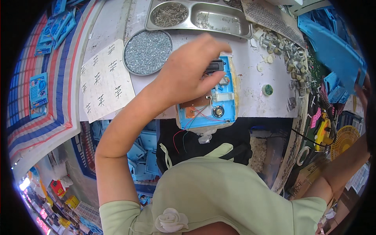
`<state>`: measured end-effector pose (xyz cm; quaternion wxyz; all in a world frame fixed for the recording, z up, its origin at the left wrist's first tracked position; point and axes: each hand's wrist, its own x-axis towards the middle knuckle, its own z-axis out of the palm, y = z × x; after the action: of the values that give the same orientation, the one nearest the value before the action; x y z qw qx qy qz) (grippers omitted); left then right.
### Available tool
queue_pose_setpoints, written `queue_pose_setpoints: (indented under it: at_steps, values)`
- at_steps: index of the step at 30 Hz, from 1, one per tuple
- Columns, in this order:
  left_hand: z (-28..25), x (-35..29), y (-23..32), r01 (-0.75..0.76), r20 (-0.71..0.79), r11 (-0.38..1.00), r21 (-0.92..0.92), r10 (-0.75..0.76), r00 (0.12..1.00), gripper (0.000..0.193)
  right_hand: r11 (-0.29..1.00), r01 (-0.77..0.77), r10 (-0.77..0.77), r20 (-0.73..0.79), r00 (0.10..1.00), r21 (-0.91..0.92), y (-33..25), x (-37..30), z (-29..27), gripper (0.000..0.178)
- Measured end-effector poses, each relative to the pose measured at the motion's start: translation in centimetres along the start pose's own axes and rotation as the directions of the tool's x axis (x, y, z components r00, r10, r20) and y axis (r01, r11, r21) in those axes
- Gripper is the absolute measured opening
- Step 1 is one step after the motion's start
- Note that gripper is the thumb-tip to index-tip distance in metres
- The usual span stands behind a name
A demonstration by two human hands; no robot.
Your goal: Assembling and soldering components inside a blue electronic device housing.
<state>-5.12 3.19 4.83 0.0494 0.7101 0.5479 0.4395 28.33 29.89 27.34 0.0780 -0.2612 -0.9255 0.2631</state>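
A blue plastic casing (231, 109) lies at the table's front edge on a yellowish pad, its inner side up. Inside it sit a brown circuit board (194, 102), a round speaker (218, 111), thin red and dark wires and a black rectangular module (214, 66). Over the casing's far part hovers my left hand (192, 68), slightly blurred, thumb and forefinger apart on either side of the module. At the far right, my right hand (364, 93) grips the lower edge of a large blue plastic panel (333, 45), beside a heap of similar blue parts.
A round tray of small screws (148, 52) and a metal compartment tray (221, 19) stand behind. A paper with handwriting (103, 84) lies left. Small metal parts (297, 66) line the table's right edge, near a green round piece (267, 90). A yellow fan (344, 141) stands lower right.
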Motion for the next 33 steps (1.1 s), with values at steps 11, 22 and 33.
queue_pose_setpoints:
  at_steps: [11, 22, 33]
  values:
    - [-5.1, -0.4, 4.5, 0.35, -0.085, 0.442, -0.826, -0.711, 0.698, 0.038, 0.891, 0.327, -0.151, -0.475, 0.867, 0.314, -5.5, 5.4, 19.6, 0.059]
    - [-0.2, -6.7, 4.9, 0.501, -0.006, 0.865, 0.036, -0.501, 0.865, 0.1, 0.823, -0.139, 0.215, -0.074, 0.974, 0.551, -6.7, -4.2, 31.5, 0.068]
    - [0.9, -9.1, 6.5, 0.638, 0.011, 0.762, 0.111, -0.643, 0.766, 0.099, 0.904, -0.121, 0.08, 0.116, 0.99, 0.409, -5.0, -3.1, 32.3, 0.055]
